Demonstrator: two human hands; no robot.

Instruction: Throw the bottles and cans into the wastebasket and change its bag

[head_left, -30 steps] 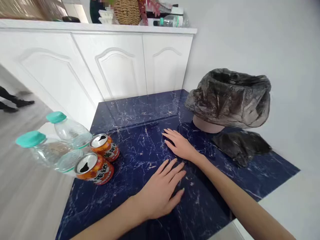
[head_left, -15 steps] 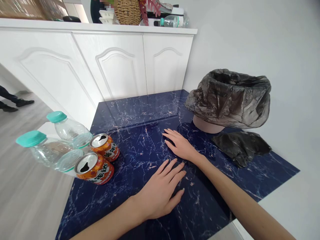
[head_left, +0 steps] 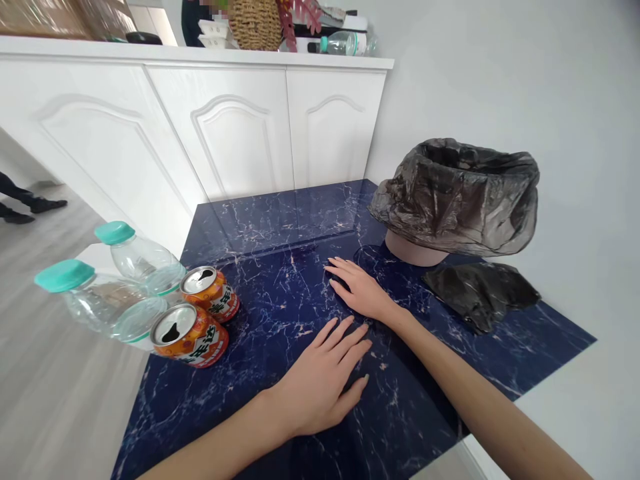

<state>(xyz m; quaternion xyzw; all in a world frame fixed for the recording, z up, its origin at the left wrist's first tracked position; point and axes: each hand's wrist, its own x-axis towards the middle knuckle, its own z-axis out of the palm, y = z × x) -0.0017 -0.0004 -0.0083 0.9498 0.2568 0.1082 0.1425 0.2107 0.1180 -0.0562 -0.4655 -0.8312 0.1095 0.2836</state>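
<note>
My left hand (head_left: 323,383) lies flat on the dark blue marbled table (head_left: 260,427), fingers apart and holding nothing. Just beyond it rests my right hand (head_left: 363,290), also flat with fingers stretched out. To the left stand two opened orange soda cans, a nearer can (head_left: 190,337) and a farther can (head_left: 213,293). Behind them are two clear plastic bottles with teal caps, a nearer bottle (head_left: 100,300) and a farther bottle (head_left: 143,260). A pale bin (head_left: 413,250) lined with a black plastic bag (head_left: 460,200) stands at the back right. Beside its base lies a folded black bag (head_left: 483,293).
White cabinets (head_left: 240,133) border the table's far side. On their top sit a woven basket (head_left: 255,23), white bowls (head_left: 214,33) and a bottle on its side (head_left: 345,43). A white wall rises at the right. A person's legs (head_left: 25,197) show far left.
</note>
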